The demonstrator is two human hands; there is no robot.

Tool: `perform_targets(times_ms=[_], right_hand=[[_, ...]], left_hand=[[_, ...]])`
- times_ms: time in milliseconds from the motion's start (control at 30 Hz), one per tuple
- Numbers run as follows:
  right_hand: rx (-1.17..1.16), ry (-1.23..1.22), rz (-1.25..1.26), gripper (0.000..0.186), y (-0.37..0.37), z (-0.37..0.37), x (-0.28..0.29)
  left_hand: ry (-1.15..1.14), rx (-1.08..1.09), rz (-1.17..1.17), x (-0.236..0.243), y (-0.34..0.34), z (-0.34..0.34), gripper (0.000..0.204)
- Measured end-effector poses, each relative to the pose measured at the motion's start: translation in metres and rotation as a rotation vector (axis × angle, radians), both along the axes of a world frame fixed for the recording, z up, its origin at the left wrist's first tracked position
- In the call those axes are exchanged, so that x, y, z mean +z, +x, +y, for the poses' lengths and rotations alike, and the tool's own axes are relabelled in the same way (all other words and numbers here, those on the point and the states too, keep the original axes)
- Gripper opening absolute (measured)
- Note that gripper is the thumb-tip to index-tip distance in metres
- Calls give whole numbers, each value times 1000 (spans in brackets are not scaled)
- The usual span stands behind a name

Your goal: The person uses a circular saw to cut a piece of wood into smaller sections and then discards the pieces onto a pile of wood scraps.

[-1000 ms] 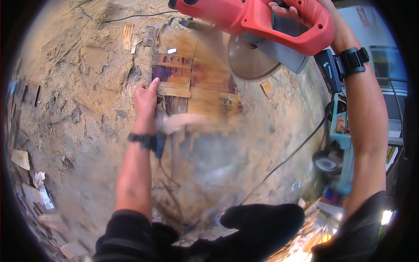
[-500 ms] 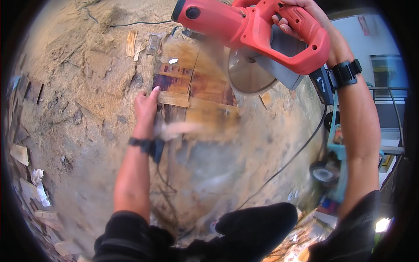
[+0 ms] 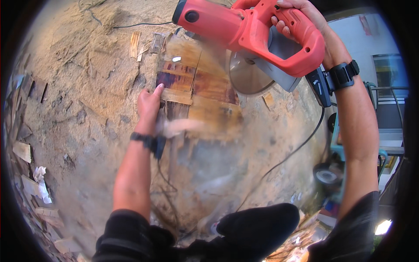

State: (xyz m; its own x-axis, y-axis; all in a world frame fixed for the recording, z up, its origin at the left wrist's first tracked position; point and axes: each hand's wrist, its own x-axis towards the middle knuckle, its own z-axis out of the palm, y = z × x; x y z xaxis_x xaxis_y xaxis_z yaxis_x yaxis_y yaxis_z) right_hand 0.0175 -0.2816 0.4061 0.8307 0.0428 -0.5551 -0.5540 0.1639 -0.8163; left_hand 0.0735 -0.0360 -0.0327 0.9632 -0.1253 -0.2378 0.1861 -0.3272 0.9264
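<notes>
My right hand (image 3: 292,24) is closed round the handle of a red power saw (image 3: 214,24). Its round blade (image 3: 248,78), smeared as if spinning, is beside stained, split wooden boards (image 3: 211,87) lying on the sandy ground. My left hand (image 3: 150,100) grips the boards' left edge, thumb on top and fingers curled, partly hidden. A pale blurred patch lies just right of my left wrist, too smeared to make out.
Sawdust (image 3: 87,56) and wood scraps (image 3: 22,151) cover the ground at left. A black cord (image 3: 297,148) runs down from the saw's side. At right are a wheel (image 3: 326,176), a pale turquoise frame (image 3: 336,153) and a white wall (image 3: 358,35). My dark-clad leg is at the bottom.
Since one second ago the view has shifted slightly. The saw and my right hand have come a little lower, toward me. My left hand keeps its place on the boards.
</notes>
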Motion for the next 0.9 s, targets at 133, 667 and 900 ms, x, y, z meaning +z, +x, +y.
perform_targets(times_ms=[133,667,900], right_hand=[[-16,-28,-50,54,-3,-1,-8],[-90,-343,-31,42,6,-26,-33],[-255,-416,-91,34,-3,-17,-42]], left_hand=[[42,11,-30,1,2,-1,45],[139,-64,91,10,4,1,65],[140,-74,64,9,4,2,62]])
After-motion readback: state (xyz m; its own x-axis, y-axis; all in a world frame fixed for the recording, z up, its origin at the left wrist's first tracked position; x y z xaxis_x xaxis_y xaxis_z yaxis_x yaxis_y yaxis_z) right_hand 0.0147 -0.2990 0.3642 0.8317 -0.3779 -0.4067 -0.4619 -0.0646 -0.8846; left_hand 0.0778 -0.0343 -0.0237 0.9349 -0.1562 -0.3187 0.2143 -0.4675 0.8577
